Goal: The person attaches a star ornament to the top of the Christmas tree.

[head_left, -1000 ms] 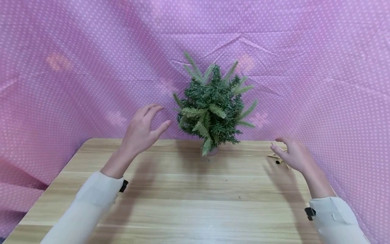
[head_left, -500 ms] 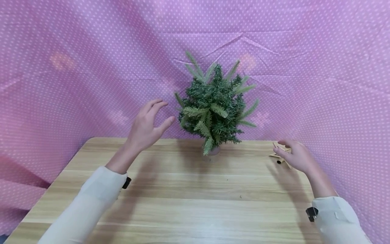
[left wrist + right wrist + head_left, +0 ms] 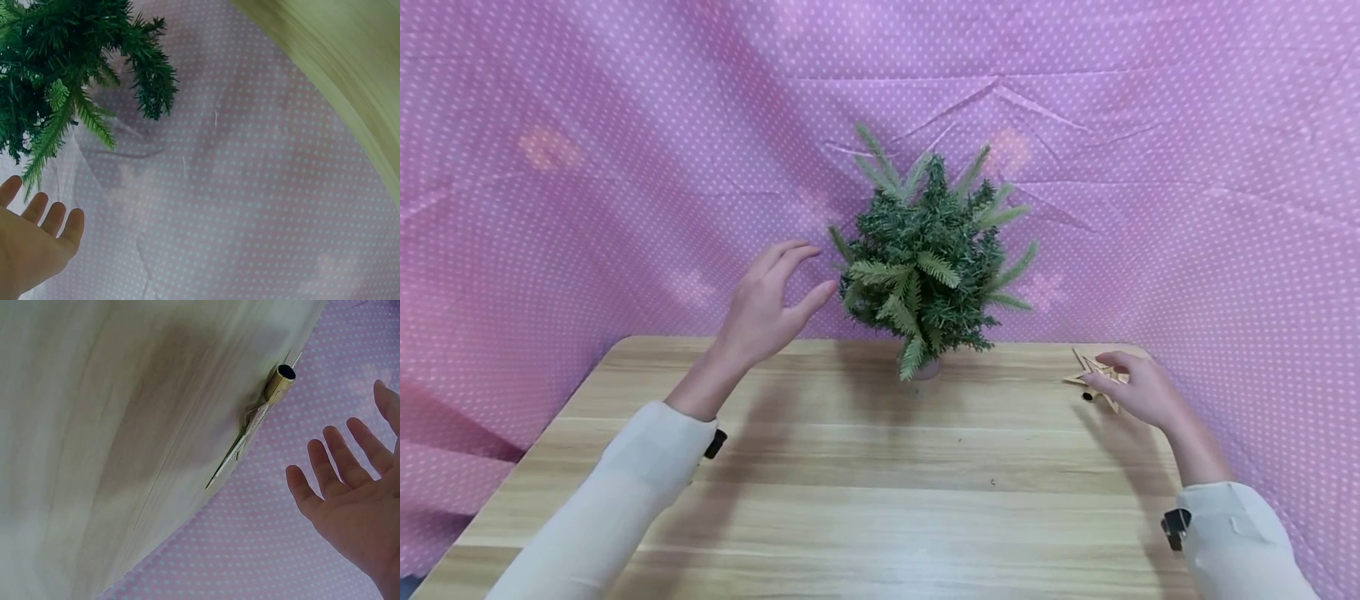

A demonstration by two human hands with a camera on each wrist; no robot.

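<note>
So your right hand (image 3: 356, 494) is over on the right, palm showing, fingers loosely spread, with a visible gap to that thin gold piece (image 3: 257, 419). It's on the pale wood table (image 3: 69, 456), near the edge, dark tube opening showing. Pinkish dotted cloth (image 3: 269, 550) past that, plus a big soft shadow (image 3: 150, 419) across the wood.

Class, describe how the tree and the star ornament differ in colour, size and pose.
Colour: the tree is green, whereas the star ornament is gold-toned.
Size: the tree is much larger than the star ornament.
Pose: the tree stands upright near the middle, while the star ornament lies low, further right.
Shared: both rest on the wooden table, towards its far edge.
</note>
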